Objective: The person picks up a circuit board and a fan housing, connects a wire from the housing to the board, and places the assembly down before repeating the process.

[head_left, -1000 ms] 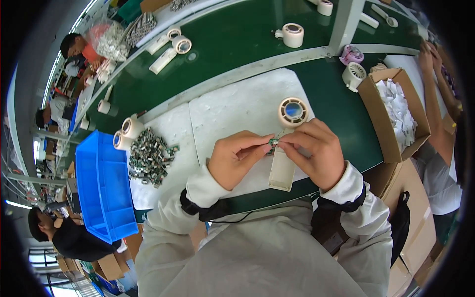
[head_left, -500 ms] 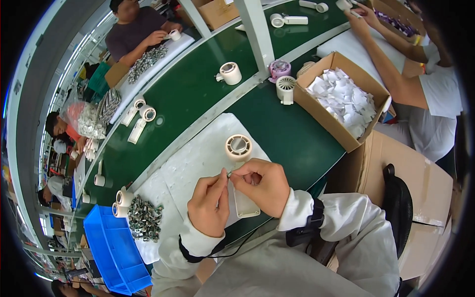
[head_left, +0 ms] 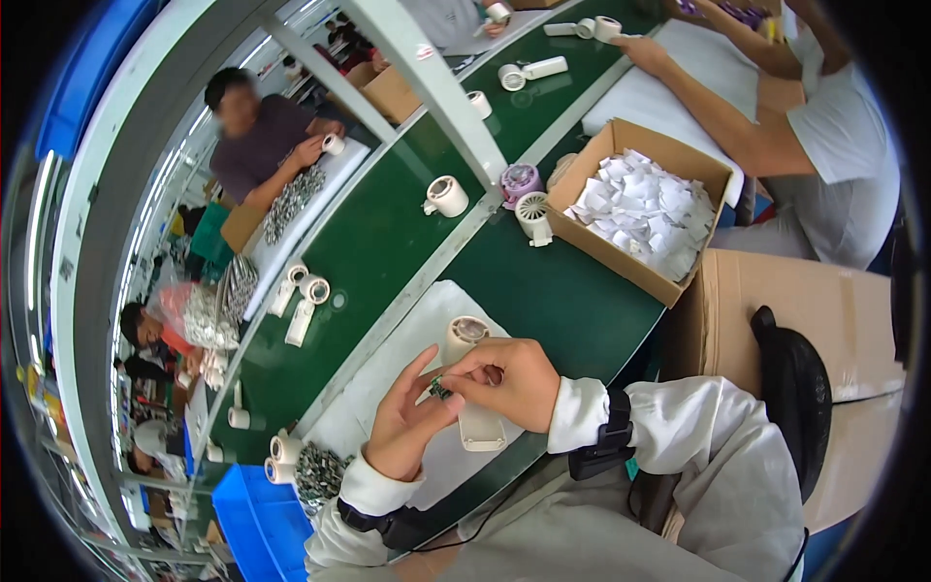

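Observation:
A small green circuit board point(head_left: 440, 388) is pinched between the thumb and fingers of my right hand point(head_left: 516, 384). Close against its left side is my left hand point(head_left: 400, 427), index finger raised and thumb stretched out under the board; whether the thumb bears any of it I cannot tell. Beneath my hands a cream handheld fan casing point(head_left: 482, 433) lies on a white foam sheet point(head_left: 373, 388), its round head pointing away from me and its middle covered by my right hand. Left of my left wrist is a heap of small boards with metal parts point(head_left: 323, 473).
A blue bin point(head_left: 260, 524) stands at the lower left, beside cream fan heads point(head_left: 282, 456). A carton of white paper pieces point(head_left: 640, 209) sits to the right of the green belt point(head_left: 388, 247), which carries several fans. A metal post point(head_left: 436, 92) rises there. Co-workers sit around.
The view has shifted, so the bench sits lower in the picture. My left fingers have spread from a pinch, and the green board now shows in my right fingertips.

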Tool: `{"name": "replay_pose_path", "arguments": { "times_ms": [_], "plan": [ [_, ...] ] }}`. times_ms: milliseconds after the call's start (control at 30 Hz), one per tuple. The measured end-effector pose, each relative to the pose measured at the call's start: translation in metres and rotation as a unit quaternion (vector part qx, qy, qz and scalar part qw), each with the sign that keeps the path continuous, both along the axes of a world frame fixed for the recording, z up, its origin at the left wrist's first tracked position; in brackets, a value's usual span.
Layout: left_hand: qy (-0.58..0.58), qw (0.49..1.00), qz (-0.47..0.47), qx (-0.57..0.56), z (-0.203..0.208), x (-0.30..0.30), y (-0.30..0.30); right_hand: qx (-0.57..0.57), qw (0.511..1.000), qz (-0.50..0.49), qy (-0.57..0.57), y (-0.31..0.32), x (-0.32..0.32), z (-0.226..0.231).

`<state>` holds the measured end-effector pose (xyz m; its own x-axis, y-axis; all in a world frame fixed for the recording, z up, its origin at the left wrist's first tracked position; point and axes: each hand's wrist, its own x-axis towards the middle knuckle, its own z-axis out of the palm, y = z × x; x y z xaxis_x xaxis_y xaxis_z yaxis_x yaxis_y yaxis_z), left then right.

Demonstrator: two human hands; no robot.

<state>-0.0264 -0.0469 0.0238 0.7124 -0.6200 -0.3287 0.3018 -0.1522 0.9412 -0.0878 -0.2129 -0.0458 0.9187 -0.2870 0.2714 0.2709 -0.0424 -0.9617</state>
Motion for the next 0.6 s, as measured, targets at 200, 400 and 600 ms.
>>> {"name": "replay_pose_path", "arguments": {
  "times_ms": [200, 400, 600],
  "plan": [
    [0.004, 0.998, -0.062, -0.002, -0.009, 0.049, -0.008, 0.022, 0.998, -0.008, -0.05, -0.011, 0.015, -0.001],
    [0.005, 0.991, 0.105, -0.081, -0.012, 0.176, -0.037, -0.179, 0.957, -0.134, -0.185, -0.019, 0.019, 0.002],
    [-0.125, 0.96, 0.238, 0.084, -0.007, 0.294, -0.102, -0.271, 0.94, -0.086, -0.187, -0.017, 0.013, 0.0]
  ]
}}
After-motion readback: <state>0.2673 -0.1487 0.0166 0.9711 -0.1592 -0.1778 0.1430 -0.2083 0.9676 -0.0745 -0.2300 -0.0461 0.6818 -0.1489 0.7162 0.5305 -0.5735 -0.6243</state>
